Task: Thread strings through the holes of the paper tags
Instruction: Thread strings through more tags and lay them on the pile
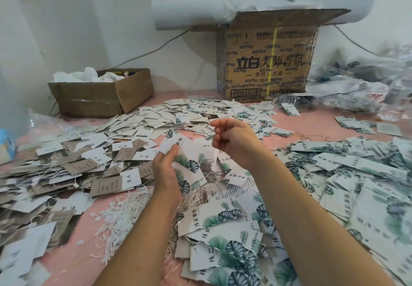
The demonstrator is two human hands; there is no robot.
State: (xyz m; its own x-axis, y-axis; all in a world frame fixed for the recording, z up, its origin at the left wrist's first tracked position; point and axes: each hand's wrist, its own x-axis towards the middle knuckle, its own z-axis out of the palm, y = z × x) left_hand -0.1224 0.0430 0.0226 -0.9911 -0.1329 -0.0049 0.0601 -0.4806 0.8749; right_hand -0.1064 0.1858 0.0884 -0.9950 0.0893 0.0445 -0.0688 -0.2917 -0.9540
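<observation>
My left hand (pixel 166 172) grips a small stack of white paper tags with green leaf prints (pixel 189 152), held upright above the pink surface. My right hand (pixel 231 138) hovers just right of the stack's top edge, its fingers pinched together; whether a thin string sits between them I cannot tell. A loose bundle of white strings (pixel 118 216) lies on the pink surface below my left forearm. Heaps of leaf-print tags (pixel 229 236) spread below and to the right of my hands.
Grey-and-white tags (pixel 73 167) pile up at the left. More tags (pixel 178 116) cover the middle far side. A small open cardboard box (pixel 100 93) stands back left, a tall printed carton (pixel 267 62) back centre, and plastic bags (pixel 361 85) at the back right.
</observation>
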